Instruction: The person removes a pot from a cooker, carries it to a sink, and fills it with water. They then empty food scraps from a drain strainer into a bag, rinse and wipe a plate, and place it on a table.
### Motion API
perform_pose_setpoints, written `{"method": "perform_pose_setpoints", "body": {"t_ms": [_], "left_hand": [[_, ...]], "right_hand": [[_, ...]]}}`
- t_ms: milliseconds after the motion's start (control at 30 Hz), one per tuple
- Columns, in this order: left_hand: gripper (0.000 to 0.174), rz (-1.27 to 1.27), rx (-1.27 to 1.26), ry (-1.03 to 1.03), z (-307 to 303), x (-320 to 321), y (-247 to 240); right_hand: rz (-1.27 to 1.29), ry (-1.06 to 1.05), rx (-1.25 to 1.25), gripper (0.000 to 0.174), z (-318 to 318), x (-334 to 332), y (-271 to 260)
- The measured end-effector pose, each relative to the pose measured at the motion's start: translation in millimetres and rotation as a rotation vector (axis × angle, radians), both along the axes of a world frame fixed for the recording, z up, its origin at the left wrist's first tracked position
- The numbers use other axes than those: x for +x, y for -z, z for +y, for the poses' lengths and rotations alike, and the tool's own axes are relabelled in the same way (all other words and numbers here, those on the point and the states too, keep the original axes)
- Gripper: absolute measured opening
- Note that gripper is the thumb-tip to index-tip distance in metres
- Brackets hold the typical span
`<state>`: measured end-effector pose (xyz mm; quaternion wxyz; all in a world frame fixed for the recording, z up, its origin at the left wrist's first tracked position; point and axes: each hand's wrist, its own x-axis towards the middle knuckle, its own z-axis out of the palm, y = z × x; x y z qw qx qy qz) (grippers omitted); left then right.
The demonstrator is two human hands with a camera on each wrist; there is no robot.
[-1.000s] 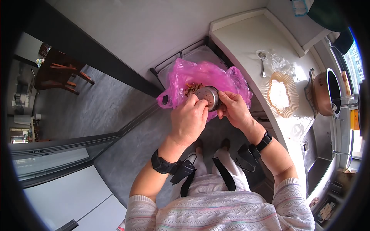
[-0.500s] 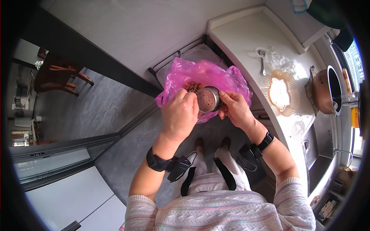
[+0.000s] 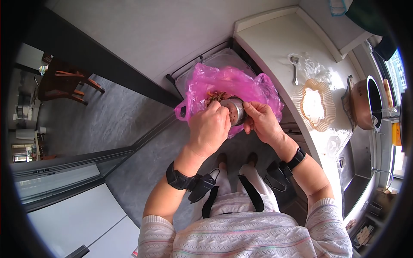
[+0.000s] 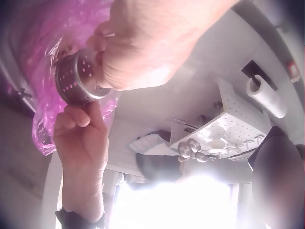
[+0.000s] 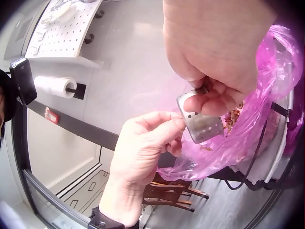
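A round metal sink strainer [image 3: 234, 112] with small drain holes is held over a pink plastic bag [image 3: 262, 92]. My right hand [image 3: 265, 124] grips the strainer by its side, thumb and fingers round the wall. My left hand [image 3: 209, 130] is right at the strainer's edge, its fingers curled and thumb against the forefinger; I cannot tell whether a scrap is between the tips. Behind the hands, brown and orange food scraps [image 3: 217, 97] lie in the bag's mouth. In the right wrist view the strainer [image 5: 200, 125] is tilted, with the left fingertips [image 5: 177, 125] at its rim.
On the right, the white counter [image 3: 266, 36] holds a fork [image 3: 295, 71], thin clear plastic [image 3: 314, 69], a fluted glass dish [image 3: 329, 105] and a copper-coloured pot [image 3: 362, 105]. A steel sink [image 3: 359, 157] lies nearer. A brown wooden chair [image 3: 64, 84] stands beyond the doorway, left.
My left hand moved left off the strainer, over the scraps, then came back to its edge. The right hand keeps holding the strainer in nearly the same place.
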<state>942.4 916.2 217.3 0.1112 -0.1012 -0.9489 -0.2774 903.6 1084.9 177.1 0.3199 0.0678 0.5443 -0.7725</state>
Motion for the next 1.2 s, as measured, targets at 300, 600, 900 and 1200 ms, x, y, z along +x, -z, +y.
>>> {"method": "perform_pose_setpoints", "body": {"t_ms": [300,600,900,1200], "left_hand": [[0.005,0.044,0.105,-0.075,-7.5,-1.3,-7.9],[0.005,0.021,0.104,-0.040,2.5,0.5,-5.9],[0.005,0.050,0.124,-0.039,-2.1,2.7,-2.2],[0.006,0.044,0.090,-0.051,-5.3,14.0,-8.0]], "right_hand": [[-0.006,-0.004,0.031,0.025,-0.2,1.0,-0.2],[0.065,-0.056,0.125,0.029,-3.5,3.7,-8.8],[0.077,-0.049,0.134,0.027,-1.6,7.5,-7.8],[0.024,-0.007,0.076,0.028,0.8,7.7,-4.7]]}}
